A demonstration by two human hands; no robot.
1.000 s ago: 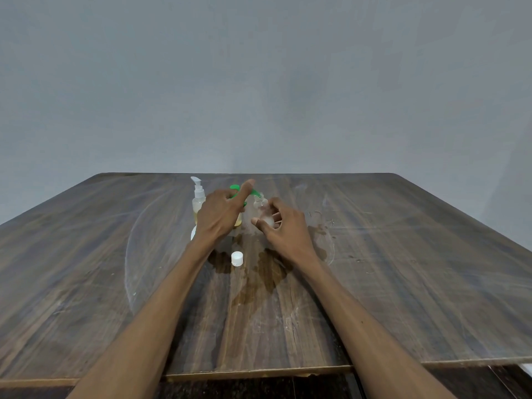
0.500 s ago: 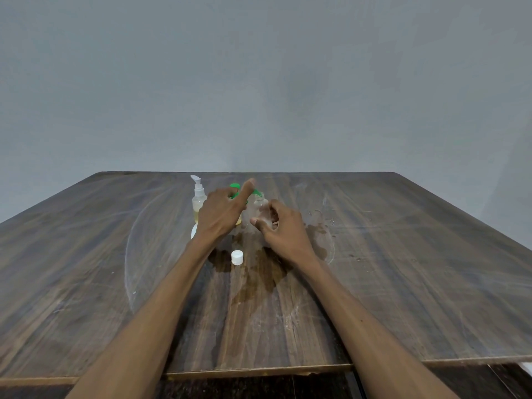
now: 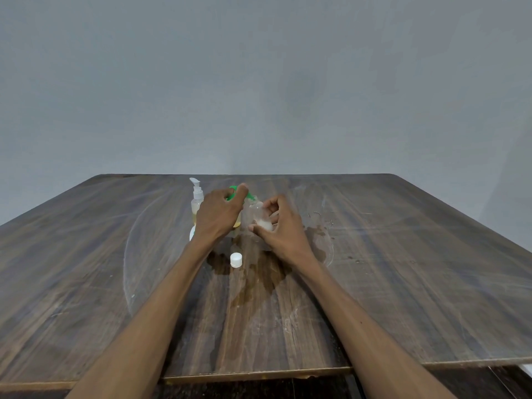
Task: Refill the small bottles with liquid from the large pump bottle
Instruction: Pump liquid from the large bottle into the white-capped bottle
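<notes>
Dim, even light; wide-angle edge distortion.

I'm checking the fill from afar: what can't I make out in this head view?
- Large bottle with green pump head: body mostly hidden behind the left hand; its level unreadable.
- Small clear plastic bottle: partly covered by the right hand; whether the spout meets its mouth is too small to tell.
- White round object beside the left wrist: mostly hidden, unidentifiable.
</notes>
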